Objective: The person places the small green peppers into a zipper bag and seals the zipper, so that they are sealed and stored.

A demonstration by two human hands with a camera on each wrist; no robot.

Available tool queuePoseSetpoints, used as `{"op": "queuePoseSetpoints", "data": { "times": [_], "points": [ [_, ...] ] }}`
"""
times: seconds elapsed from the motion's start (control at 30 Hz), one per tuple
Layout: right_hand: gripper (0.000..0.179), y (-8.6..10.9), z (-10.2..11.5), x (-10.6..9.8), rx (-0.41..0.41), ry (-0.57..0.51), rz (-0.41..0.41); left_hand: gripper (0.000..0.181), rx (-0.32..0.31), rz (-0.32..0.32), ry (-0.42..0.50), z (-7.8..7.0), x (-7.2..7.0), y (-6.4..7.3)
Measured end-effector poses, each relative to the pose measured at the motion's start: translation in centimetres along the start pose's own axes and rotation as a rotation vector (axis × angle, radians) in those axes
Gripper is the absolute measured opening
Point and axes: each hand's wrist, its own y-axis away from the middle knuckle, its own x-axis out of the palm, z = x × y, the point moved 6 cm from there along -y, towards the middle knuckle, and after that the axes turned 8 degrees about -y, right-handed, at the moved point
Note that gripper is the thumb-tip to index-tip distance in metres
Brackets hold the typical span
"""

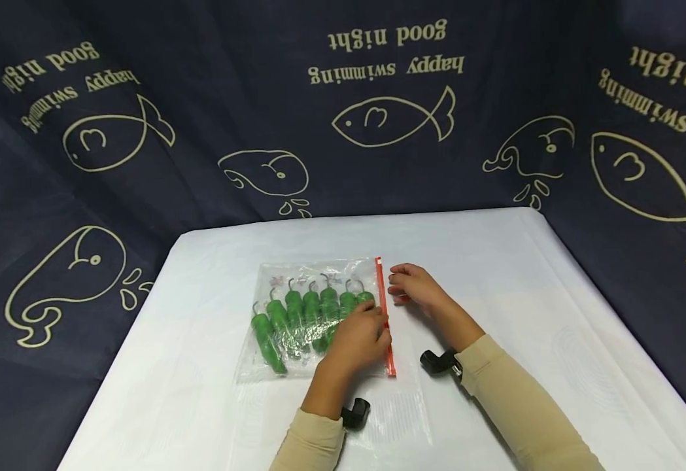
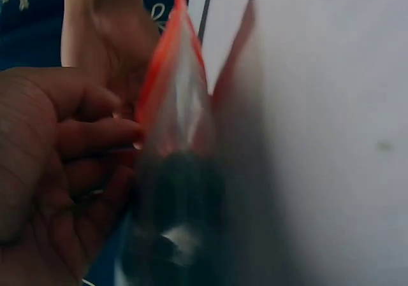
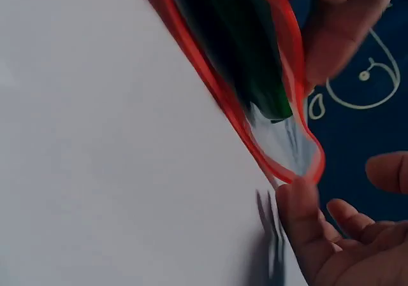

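A clear zip bag (image 1: 266, 275) with a red closure strip (image 1: 380, 281) along its right side lies on the white table. Several green peppers (image 1: 269, 343) with thin stems show through it in a row. My left hand (image 1: 357, 337) grips the bag at the red strip, fingers bent over it. Seen in the right wrist view, the bag's red-rimmed mouth (image 3: 280, 168) gapes, with a dark green pepper (image 3: 239, 50) inside. My right hand (image 1: 418, 286) is just right of the strip, fingers loosely bent; in its wrist view a fingertip (image 3: 296, 193) touches the rim's end.
Under and in front of the bag lies more clear plastic film (image 1: 331, 418) on the white tablecloth (image 1: 496, 275). A dark blue curtain (image 1: 260, 78) with fish drawings stands behind the table. Each wrist carries a black camera mount (image 1: 437, 362).
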Motion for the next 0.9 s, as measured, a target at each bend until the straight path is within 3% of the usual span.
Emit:
{"op": "queuePoseSetpoints", "data": {
  "times": [0.1,0.23,0.37,0.5,0.6,0.67,0.77,0.9],
  "points": [
    [0.046,-1.5,-0.2,-0.1,0.044,-0.046,-0.032,0.022,0.069,0.040,-0.112,-1.0,0.0,-0.5],
    [0.041,-3.1,-0.3,-0.1,0.080,-0.079,-0.054,0.017,0.117,0.144,-0.143,-1.7,-0.3,-1.1],
    [0.034,-4.2,-0.5,-0.2,0.124,-0.070,-0.065,0.026,0.189,0.329,-0.048,-1.9,-1.0,-1.9],
    [0.028,-5.0,-0.6,-0.1,0.130,-0.009,-0.059,0.034,0.209,0.442,0.122,-0.4,-3.4,-4.0],
    [0.027,-5.4,-0.4,0.2,0.109,0.033,-0.046,0.038,0.125,0.411,0.178,2.1,-5.5,-6.8],
    [0.026,-5.6,-0.1,0.3,0.086,0.062,-0.054,0.039,0.043,0.385,0.183,4.0,-6.0,-8.9],
    [0.026,-5.6,0.2,0.3,0.069,0.090,-0.070,0.040,-0.075,0.365,0.168,6.8,-5.1,-11.6],
    [0.025,-5.6,0.2,0.4,0.033,0.089,-0.079,0.041,-0.203,0.347,0.203,9.7,-2.3,-13.4]
  ]
}}
